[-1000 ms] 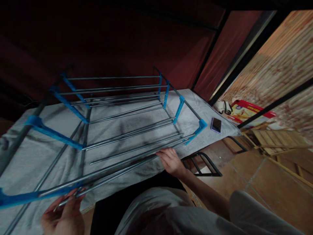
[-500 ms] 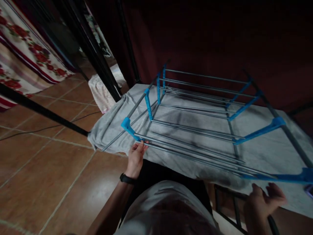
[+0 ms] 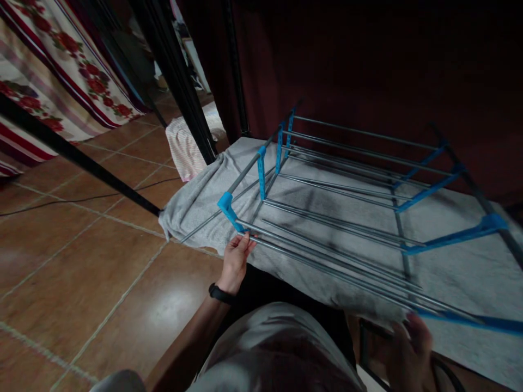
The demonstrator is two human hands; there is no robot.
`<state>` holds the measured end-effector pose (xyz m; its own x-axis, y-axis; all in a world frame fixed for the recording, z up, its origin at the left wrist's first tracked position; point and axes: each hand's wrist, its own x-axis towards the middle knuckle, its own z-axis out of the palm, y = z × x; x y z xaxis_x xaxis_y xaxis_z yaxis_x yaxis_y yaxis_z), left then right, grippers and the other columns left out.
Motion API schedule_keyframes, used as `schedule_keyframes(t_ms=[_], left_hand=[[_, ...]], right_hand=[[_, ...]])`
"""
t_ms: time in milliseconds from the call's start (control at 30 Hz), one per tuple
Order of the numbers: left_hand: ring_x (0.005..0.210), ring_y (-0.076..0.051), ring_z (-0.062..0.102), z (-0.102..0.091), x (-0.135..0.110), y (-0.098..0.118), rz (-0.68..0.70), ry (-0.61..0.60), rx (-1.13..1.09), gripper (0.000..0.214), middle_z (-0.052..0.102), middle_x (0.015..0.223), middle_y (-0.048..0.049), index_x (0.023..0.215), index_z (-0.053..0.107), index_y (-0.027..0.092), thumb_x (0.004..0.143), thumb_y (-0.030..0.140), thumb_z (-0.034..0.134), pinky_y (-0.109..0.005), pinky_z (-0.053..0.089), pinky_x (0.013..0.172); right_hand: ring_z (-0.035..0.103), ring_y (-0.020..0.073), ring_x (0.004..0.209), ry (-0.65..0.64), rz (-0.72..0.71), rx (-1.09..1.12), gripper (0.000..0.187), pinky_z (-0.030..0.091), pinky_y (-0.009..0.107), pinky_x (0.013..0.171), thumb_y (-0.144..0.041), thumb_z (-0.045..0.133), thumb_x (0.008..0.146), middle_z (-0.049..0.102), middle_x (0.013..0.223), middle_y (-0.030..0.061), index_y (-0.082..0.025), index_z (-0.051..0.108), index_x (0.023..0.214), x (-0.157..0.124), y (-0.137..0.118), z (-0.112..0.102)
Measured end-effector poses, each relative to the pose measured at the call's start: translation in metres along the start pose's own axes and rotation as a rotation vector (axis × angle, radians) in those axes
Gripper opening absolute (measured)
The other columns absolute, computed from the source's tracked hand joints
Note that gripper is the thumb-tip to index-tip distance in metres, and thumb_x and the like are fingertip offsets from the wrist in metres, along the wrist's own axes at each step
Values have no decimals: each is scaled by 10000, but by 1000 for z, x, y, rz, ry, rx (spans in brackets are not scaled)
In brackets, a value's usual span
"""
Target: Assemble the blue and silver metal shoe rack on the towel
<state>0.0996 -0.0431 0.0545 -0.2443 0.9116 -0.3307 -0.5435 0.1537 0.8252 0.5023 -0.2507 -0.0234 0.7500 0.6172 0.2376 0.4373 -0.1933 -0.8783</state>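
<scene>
A rack of grey metal rods (image 3: 339,218) with blue plastic side bars (image 3: 453,238) lies on a grey cloth (image 3: 457,272) that covers a table. My left hand (image 3: 239,257), with a black band on its wrist, pinches the near rod's left end, just below the blue corner piece (image 3: 226,205). My right hand (image 3: 409,348) is at the bottom right, under the rods' right end and the cloth's front edge. It is smeared by motion, so its fingers are unclear.
Brown floor tiles (image 3: 81,256) spread to the left, crossed by a thin cable (image 3: 61,200). Black poles (image 3: 180,81) stand beside a flowered curtain (image 3: 53,81). A pale striped cloth (image 3: 186,144) lies by the table's far left corner. A dark red wall is behind.
The view swung from the rack's right end to its left end. My left hand now pinches the near rod's left end, and my right hand has dropped below the rods.
</scene>
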Motion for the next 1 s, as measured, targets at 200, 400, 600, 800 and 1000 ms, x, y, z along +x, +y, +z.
schedule_keyframes(t_ms=[200,400,600,800,1000], left_hand=[[649,-105,616,-3,-1,0,16,40,77,410,623,660,15,670,617,164,639,415,940,-221,501,639],[579,-104,584,-4,0,1,53,8,196,428,678,655,-35,687,651,152,687,508,888,-223,448,585],[584,-118,549,-8,2,2,100,-10,267,431,648,639,-25,686,658,160,700,540,861,-242,406,577],[738,-145,563,-21,4,9,277,45,348,353,629,773,-2,780,637,186,642,365,908,-272,450,718],[1305,-287,536,-29,20,28,299,-153,345,577,657,1335,-66,1245,659,247,688,236,806,-406,399,1089]], right_hand=[[617,285,1255,-618,-561,-119,348,523,537,1052,-262,437,1000,642,1340,97,-291,650,1274,-39,-113,89],[617,283,1234,-844,-977,-331,437,505,458,1039,-110,438,992,635,1384,142,-189,574,1399,-34,-209,189],[697,232,1065,-990,-1058,-397,421,561,325,886,-149,453,1017,694,1282,123,-196,563,1420,-39,-248,252],[679,252,1139,-1069,-1007,-283,481,554,373,954,-227,501,1031,688,1323,116,-254,508,1511,-34,-251,267],[688,269,1108,-1213,-921,-282,492,541,382,958,-257,453,1044,723,1251,116,-263,508,1533,-29,-258,266]])
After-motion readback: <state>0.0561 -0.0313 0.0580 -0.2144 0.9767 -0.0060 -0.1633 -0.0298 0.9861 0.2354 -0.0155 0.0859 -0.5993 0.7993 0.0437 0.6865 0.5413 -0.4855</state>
